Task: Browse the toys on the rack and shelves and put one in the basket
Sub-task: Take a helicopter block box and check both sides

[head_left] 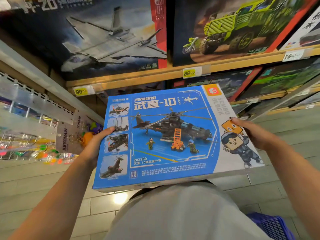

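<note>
Underfoot, the floor (34,184) is made of pale grey tiles, and one bright light shines off it. Wooden store shelves (131,77) fill the wall ahead, with yellow price tags (189,73) on their edges. Up top stand a big jet plane box (97,37) and a green truck box (239,26). The blue helicopter block set box (173,134) is held flat out front, above the person's grey top. The left hand (97,146) grips its left edge, thumb on top. The right hand (251,132) grips its right edge. Keychains (65,139) hang on a rack at the left. The blue basket (271,226) sits low at the right corner.
</note>
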